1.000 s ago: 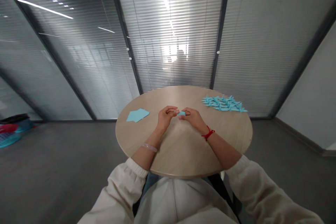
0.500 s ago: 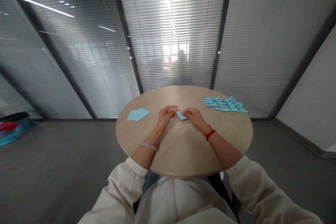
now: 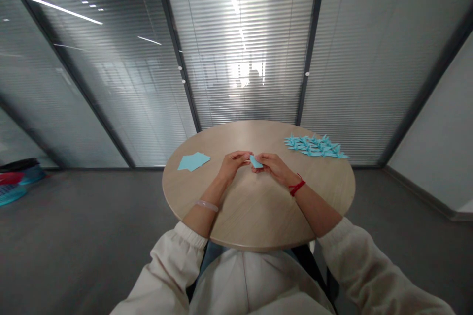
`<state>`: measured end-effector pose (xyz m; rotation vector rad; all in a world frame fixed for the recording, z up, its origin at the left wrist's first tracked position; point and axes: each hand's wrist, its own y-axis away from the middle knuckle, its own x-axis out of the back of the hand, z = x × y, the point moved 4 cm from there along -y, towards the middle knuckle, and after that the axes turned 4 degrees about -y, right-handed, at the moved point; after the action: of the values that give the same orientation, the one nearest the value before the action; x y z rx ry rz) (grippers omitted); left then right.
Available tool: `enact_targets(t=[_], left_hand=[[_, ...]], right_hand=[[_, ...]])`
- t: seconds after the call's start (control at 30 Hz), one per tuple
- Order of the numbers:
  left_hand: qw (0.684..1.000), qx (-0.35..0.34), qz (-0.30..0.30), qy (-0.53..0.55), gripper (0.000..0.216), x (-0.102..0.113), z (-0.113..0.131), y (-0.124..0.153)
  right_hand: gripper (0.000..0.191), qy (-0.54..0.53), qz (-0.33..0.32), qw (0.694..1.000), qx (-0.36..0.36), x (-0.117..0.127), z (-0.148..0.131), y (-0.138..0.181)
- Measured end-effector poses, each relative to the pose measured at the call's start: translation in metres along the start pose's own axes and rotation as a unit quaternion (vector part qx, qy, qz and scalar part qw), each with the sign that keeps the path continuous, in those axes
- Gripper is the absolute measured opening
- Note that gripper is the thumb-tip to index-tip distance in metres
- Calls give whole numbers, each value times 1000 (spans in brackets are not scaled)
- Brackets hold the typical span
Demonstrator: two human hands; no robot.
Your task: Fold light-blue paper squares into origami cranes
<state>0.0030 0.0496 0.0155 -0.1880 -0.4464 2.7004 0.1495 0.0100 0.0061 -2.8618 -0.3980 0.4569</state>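
Observation:
A small folded piece of light blue paper (image 3: 255, 162) is held up over the middle of the round table, between my two hands. My left hand (image 3: 234, 163) pinches its left edge with thumb and fingers. On the other side my right hand (image 3: 272, 164) grips the paper, thumb on top and fingers curled beneath. Fingers cover part of the folds. Flat blue paper sheets (image 3: 194, 161) lie in a loose stack to the left. Several folded blue paper cranes (image 3: 315, 146) stand in rows at the far right.
The round wooden table (image 3: 254, 221) has its near edge at my lap. Behind it rises a glass partition with blinds (image 3: 246, 93). On the floor at the far left are a dark-rimmed bin (image 3: 27, 170) and a red and blue item (image 3: 11, 188).
Both hands stay on the folded paper and have shifted only slightly. The right fingers now curl further under it, and the paper has tilted a little. The sheets and cranes are unchanged.

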Motion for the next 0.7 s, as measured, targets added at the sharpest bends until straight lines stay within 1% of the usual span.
enact_targets(t=[0.23, 0.37, 0.47, 0.57, 0.7], left_hand=[[997, -22, -20, -67, 29, -1, -1, -3], [998, -5, -32, -54, 30, -3, -2, -1], [998, 7, -54, -43, 31, -5, -3, 0], [997, -1, -65, -39, 31, -6, -2, 0], [998, -7, -61, -20, 34, -7, -1, -1]], right_hand=[[40, 28, -41, 999, -19, -4, 2, 3], [40, 46, -57, 997, -17, -5, 1, 3], [39, 45, -60, 997, -22, -4, 2, 2], [38, 45, -58, 997, -22, -4, 2, 2], [37, 31, -68, 997, -22, -5, 1, 2]])
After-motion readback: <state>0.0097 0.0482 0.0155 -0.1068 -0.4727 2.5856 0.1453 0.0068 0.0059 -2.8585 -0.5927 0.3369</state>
